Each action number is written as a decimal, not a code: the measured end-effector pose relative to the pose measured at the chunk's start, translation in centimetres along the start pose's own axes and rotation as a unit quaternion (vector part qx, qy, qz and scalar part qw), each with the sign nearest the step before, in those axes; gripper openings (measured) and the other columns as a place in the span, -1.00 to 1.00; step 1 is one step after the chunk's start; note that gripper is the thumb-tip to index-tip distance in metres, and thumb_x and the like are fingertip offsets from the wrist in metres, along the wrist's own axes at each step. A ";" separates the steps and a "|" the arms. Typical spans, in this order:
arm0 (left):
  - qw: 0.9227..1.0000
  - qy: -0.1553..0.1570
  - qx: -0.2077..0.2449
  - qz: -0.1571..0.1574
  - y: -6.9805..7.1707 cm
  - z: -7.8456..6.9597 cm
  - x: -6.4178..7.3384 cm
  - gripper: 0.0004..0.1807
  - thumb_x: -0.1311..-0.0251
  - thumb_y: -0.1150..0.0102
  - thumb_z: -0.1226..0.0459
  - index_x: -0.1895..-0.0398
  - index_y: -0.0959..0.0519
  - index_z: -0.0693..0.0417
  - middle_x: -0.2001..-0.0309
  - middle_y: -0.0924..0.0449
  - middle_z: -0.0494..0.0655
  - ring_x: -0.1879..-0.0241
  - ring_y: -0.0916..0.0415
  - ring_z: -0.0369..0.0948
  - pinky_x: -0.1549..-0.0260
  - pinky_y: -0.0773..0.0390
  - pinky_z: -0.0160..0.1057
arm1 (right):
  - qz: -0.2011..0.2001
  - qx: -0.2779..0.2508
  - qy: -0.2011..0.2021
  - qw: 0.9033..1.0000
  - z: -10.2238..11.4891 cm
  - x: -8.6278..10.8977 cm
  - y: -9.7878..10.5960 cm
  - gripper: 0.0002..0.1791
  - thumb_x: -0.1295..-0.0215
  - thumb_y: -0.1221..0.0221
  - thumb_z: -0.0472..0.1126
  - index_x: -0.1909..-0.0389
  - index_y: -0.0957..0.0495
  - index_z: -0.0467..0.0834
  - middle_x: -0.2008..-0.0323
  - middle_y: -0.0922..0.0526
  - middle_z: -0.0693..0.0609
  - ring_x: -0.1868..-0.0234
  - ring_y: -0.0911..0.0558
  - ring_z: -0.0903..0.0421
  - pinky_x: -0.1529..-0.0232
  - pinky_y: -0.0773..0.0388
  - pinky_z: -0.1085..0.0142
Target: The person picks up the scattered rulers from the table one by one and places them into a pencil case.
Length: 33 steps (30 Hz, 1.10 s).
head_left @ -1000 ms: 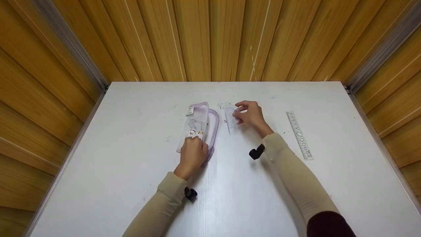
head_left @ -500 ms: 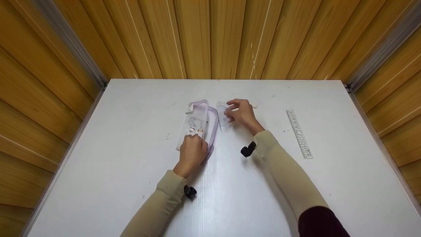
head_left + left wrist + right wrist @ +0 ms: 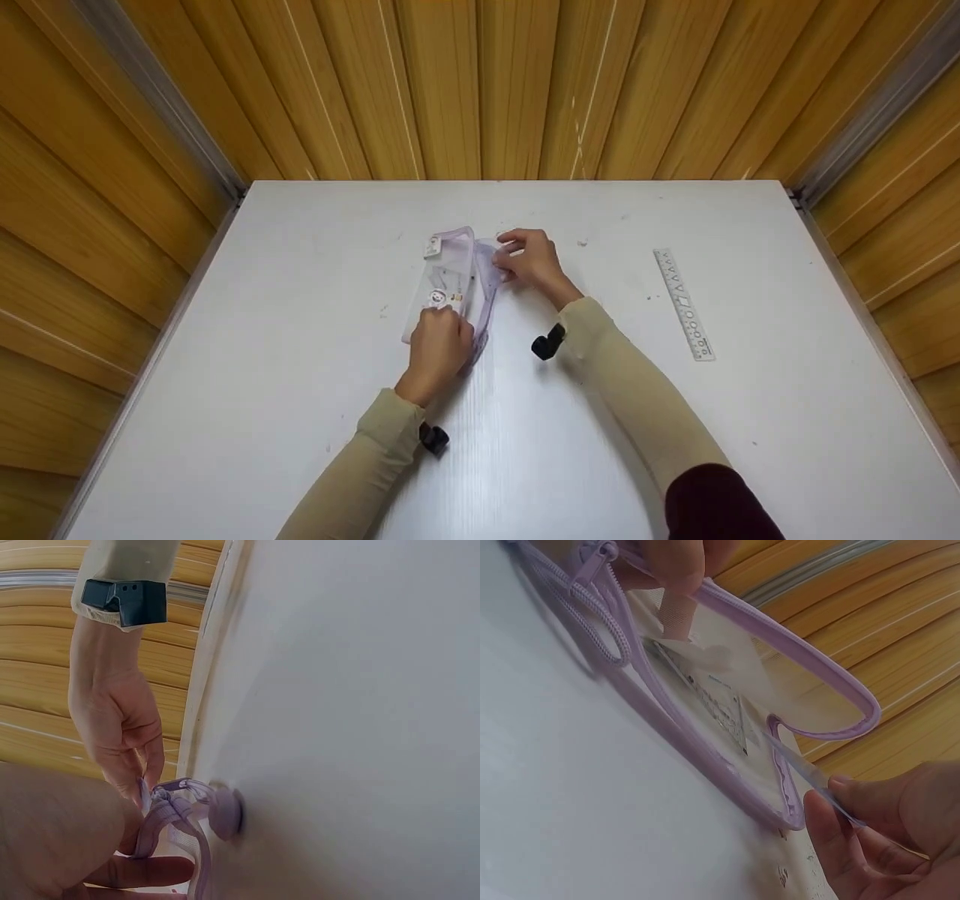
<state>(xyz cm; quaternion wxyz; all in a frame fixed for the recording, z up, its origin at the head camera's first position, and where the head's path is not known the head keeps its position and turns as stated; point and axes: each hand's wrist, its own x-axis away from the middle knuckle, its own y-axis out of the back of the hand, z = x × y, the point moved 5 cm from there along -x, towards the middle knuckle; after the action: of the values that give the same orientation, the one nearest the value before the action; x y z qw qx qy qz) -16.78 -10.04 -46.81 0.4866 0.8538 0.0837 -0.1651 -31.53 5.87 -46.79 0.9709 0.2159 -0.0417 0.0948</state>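
A translucent pencil pouch (image 3: pixel 417 304) with lilac zip edging lies unzipped in the middle of the table. My left hand (image 3: pixel 439 341) grips its near part and holds the upper side raised. A clear set square (image 3: pixel 724 709) shows inside the pouch in the right wrist view. Between thumb and fingers, my right hand (image 3: pixel 534 261) pinches a thin clear protractor (image 3: pixel 806 769). The protractor's leading edge reaches into the mouth of the pouch, between its two lilac rims. In the left wrist view, the lilac zip edging (image 3: pixel 154 829) bends around by the left fingers.
A clear ruler (image 3: pixel 684 304) with cut-out shapes lies on the white table (image 3: pixel 787 420) to the right. Yellow wood-look panels (image 3: pixel 510 90) stand behind the table and along both sides. A zip pull (image 3: pixel 592 566) with a cord loop hangs from the pouch.
My right hand has moved left with the protractor, from beside the pouch to its open mouth. The left hand has kept its grip on the pouch.
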 end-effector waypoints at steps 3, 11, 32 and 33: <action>1.000 0.001 -0.001 0.001 0.0 0.0 0.1 -0.69 -0.14 -0.15 0.42 0.75 -0.42 0.12 0.59 -0.52 0.11 0.55 -0.48 -0.01 0.58 -0.55 0.03 | 0.001 0.002 0.003 1.000 0.1 0.0 -0.6 -0.57 -0.22 -0.40 -0.36 -0.13 -0.64 -0.23 0.12 -0.74 -0.11 0.41 -0.74 0.09 0.30 -0.71 0.13; 1.000 0.010 -0.009 0.015 -0.1 0.0 0.1 -0.77 -0.20 -0.17 0.38 0.63 -0.55 0.23 0.52 -0.56 0.14 0.50 -0.53 0.02 0.50 -0.59 0.04 | 0.002 0.022 0.022 1.000 0.5 0.0 -2.0 -0.59 -0.18 -0.43 -0.32 -0.08 -0.67 -0.21 0.13 -0.75 -0.11 0.41 -0.74 0.08 0.43 -0.63 0.33; 1.000 -0.017 -0.004 -0.022 0.2 -0.2 0.2 -0.62 -0.07 -0.16 0.43 0.85 -0.35 0.07 0.62 -0.50 0.11 0.54 -0.50 0.05 0.56 -0.56 0.05 | -0.017 0.051 0.049 0.997 0.8 -0.3 -4.4 -0.63 -0.13 -0.30 -0.40 0.00 -0.73 -0.19 0.22 -0.78 -0.10 0.40 -0.69 0.12 0.36 -0.60 0.35; 1.000 -0.017 -0.005 -0.022 0.2 -0.2 0.2 -0.62 -0.07 -0.16 0.43 0.85 -0.36 0.06 0.62 -0.50 0.10 0.54 -0.50 0.05 0.56 -0.56 0.05 | -0.018 0.047 0.046 0.998 0.7 -0.3 -4.5 -0.65 -0.14 -0.32 -0.40 0.01 -0.73 -0.19 0.23 -0.78 -0.10 0.43 -0.68 0.13 0.38 -0.61 0.36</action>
<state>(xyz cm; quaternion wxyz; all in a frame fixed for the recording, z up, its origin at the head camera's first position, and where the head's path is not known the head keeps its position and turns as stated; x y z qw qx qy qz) -16.53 -10.01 -46.63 0.4885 0.8465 0.0946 -0.1895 -30.93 1.47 -48.05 0.9620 0.2578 0.0117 0.0895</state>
